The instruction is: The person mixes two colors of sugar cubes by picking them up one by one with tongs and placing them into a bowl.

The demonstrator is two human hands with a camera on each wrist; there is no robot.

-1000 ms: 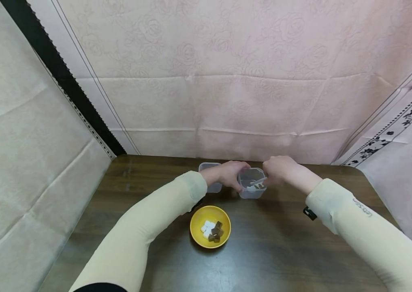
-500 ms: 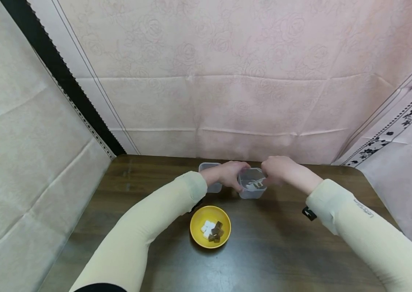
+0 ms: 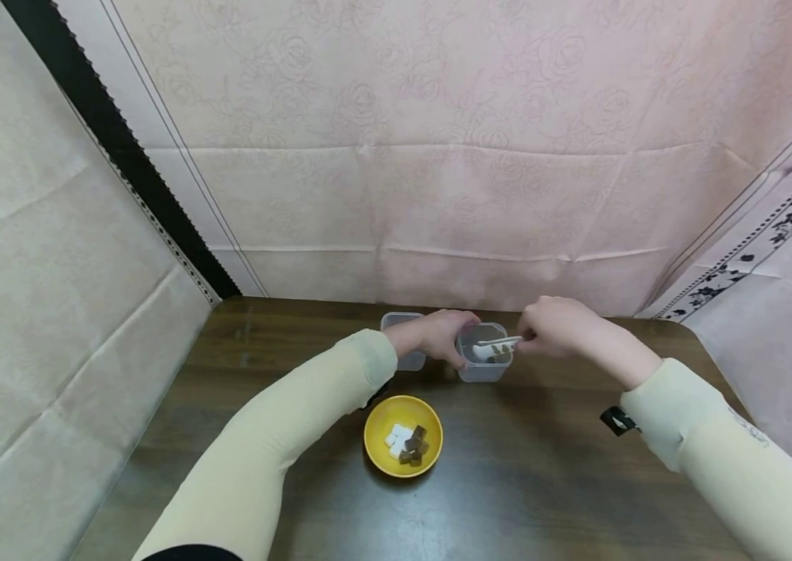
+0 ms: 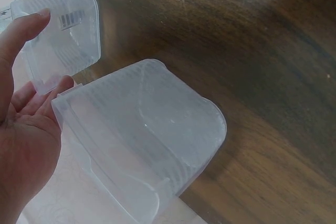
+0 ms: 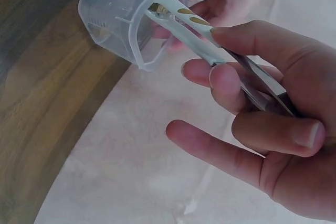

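Observation:
My left hand (image 3: pixel 443 333) grips a clear plastic container (image 3: pixel 483 374) by its side, with the thumb on the near side and the fingers behind. Pinched in my right hand (image 3: pixel 558 327) are metal tongs (image 5: pixel 202 45) with white ends and a gold leaf pattern. Their tips reach over the container's opening, and a small tan-brown bit shows at them in the right wrist view. A second clear container (image 4: pixel 147 114) stands beside the first, partly behind my left wrist in the head view.
Nearer me on the dark wooden table (image 3: pixel 543 499) sits a yellow bowl (image 3: pixel 378 421) with white cubes (image 3: pixel 399 438) and brown cubes (image 3: pixel 414 446). Pale patterned cloth (image 3: pixel 424 218) hangs along the table's back edge.
My right hand has moved a little to the right, drawing the tongs up from inside the container to its rim. The left hand stays on the container; the bowl's contents look the same.

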